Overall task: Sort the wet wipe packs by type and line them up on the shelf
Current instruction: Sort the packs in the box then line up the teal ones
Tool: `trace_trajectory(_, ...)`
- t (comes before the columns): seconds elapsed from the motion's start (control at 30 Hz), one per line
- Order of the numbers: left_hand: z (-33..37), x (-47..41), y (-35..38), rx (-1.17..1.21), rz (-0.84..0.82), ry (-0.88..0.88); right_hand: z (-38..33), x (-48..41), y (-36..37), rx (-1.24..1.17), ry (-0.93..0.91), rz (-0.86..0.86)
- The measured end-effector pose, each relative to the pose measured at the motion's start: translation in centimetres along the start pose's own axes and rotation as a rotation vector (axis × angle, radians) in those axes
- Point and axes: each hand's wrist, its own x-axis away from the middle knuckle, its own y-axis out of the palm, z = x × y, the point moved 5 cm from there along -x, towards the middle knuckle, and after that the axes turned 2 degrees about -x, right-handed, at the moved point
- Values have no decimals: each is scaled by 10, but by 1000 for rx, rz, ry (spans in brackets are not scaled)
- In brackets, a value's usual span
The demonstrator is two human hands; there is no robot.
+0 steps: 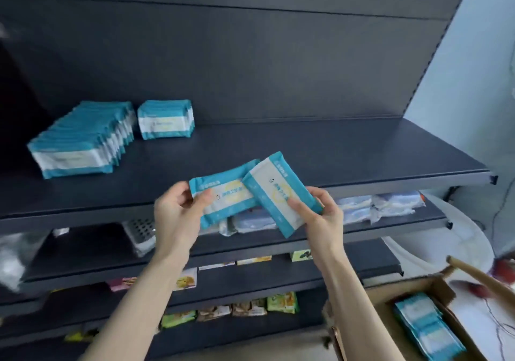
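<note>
The left hand [178, 211] is pinching one wet wipe pack [223, 197], the right hand [323, 213] gripping a second pack [271, 193] overlapping it. At ten o'clock a row of packs [80, 140] is standing on the shelf [306, 149]; at five o'clock a cardboard box [387, 321] is holding more.

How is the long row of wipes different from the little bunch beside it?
The long row has many packs; the little bunch has only a few. The long row reaches toward the shelf front; the little bunch sits back by the wall. Both are teal-and-white packs standing upright on the same shelf.
</note>
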Motion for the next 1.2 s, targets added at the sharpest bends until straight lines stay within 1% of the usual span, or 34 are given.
trace_trajectory(0.1,10,-40,-46,-62,7,49,-3,-7,63,12,-53,-24)
trace_trajectory(0.23,14,-101,-90,-165,-34,112,2,-23,137,11,-103,-19)
trace_trajectory(0.33,15,-148,-107,-305,-131,118,11,-42,175,18,-90,12)
trace_trajectory(0.43,18,-191,-111,-527,-243,148,18,-63,203,35,-67,43)
trace_trajectory(0.53,22,-230,-109,-716,-285,182,24,-88,225,43,-50,48)
trace_trajectory(0.63,20,-264,-100,-825,-328,199,29,-117,244,107,-55,28)
trace_trajectory(0.8,11,-314,-86,-951,-361,232,37,-167,267,180,-54,-25)
trace_trajectory(0.97,7,-353,-78,-1060,-363,201,41,-210,286,252,-64,-91)
trace_trajectory(1.2,-2,-372,-82,-1139,-363,229,50,-229,309,347,-93,-217)
